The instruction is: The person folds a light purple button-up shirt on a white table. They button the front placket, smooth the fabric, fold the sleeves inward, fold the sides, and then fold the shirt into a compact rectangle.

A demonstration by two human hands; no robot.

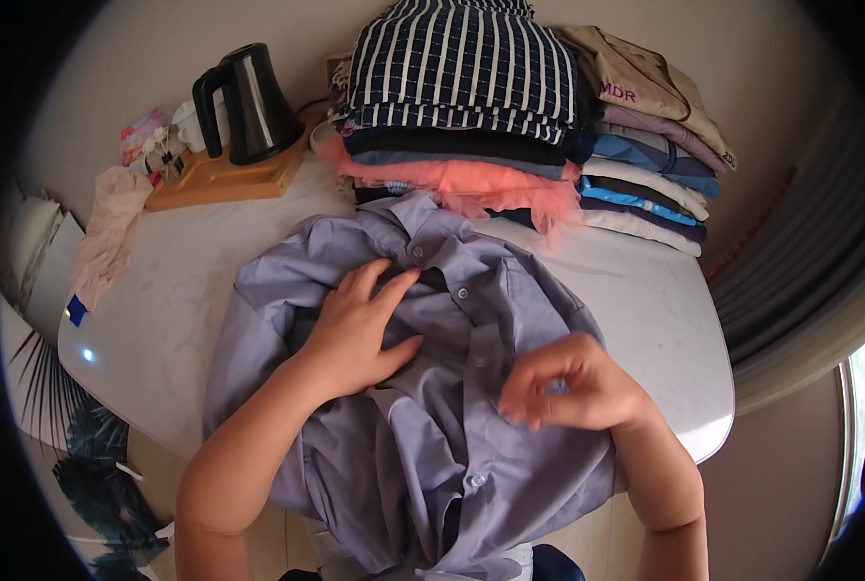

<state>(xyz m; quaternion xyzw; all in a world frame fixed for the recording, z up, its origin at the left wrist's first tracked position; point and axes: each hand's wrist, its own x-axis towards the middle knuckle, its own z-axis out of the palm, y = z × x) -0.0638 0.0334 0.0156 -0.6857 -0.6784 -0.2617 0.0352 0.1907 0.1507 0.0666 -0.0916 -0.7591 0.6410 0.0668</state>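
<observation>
At the far left of the counter (665,334), a wooden tray (181,192) bears a dark metallic kettle (258,107), whose contents are hidden from view. Along the far edge, a stack of folded cloth (461,73), striped on top, stands beside a second folded stack (645,160). The grey-lavender shirt (432,387) lies at the near side, collar (408,218) pointing away from the person, directly beneath both grips. The left grip (355,324), open with fingers spread, rests on the shirt just below the collar. The right grip (577,382), fingers curled and blurred, is right of the buttons; whether it holds fabric cannot be told.
</observation>
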